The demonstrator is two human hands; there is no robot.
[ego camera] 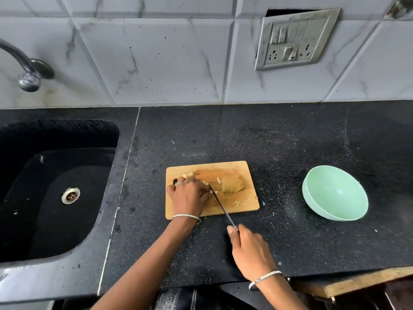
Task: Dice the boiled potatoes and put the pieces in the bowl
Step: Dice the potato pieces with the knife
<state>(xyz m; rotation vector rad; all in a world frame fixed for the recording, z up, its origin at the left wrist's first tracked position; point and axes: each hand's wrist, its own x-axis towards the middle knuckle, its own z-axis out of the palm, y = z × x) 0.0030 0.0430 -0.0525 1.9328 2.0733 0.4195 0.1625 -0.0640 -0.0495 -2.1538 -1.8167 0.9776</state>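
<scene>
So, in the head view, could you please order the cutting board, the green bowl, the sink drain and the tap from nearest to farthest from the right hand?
Starting from the right hand:
1. Cutting board, just ahead, slightly left.
2. Green bowl, ahead and to the right.
3. Sink drain, far to the left.
4. Tap, far left, farther back and higher.
</scene>
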